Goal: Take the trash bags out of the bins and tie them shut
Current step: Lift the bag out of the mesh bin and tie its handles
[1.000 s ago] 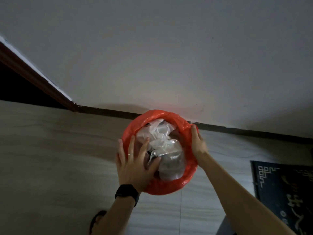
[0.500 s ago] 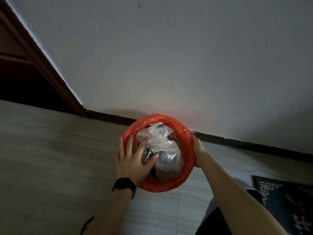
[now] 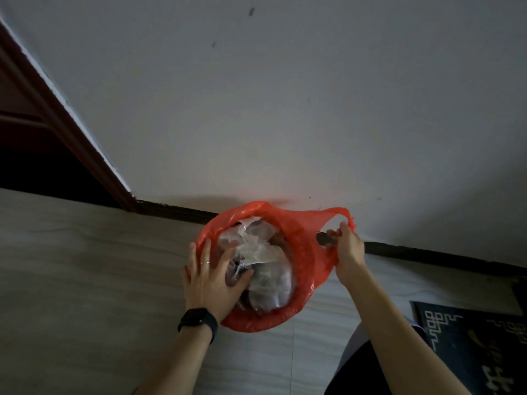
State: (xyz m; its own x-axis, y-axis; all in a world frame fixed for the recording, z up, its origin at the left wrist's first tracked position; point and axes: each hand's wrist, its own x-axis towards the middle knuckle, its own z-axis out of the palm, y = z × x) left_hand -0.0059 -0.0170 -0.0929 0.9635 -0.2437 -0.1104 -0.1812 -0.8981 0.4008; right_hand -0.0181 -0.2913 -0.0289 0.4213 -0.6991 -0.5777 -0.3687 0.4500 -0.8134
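Observation:
A red trash bag [image 3: 302, 243] lines a round bin standing on the floor against the wall; the bag hides the bin itself. Crumpled clear plastic waste [image 3: 262, 260] fills it. My left hand [image 3: 211, 277] rests flat on the bag's left rim, fingers spread, thumb lying on the waste. My right hand [image 3: 348, 249] grips the bag's right handle loop, pulled out sideways off the rim. A dark watch sits on my left wrist.
A white wall [image 3: 285, 95] rises behind the bin with a dark skirting strip [image 3: 427, 252] along its foot. A dark wooden door frame [image 3: 71, 132] stands at the left. A black patterned mat [image 3: 470, 346] lies on the floor at the right.
My right hand has pulled the bag's right handle off the rim and stretched it out to the right. My left hand stays on the left rim. The view has tilted slightly upward.

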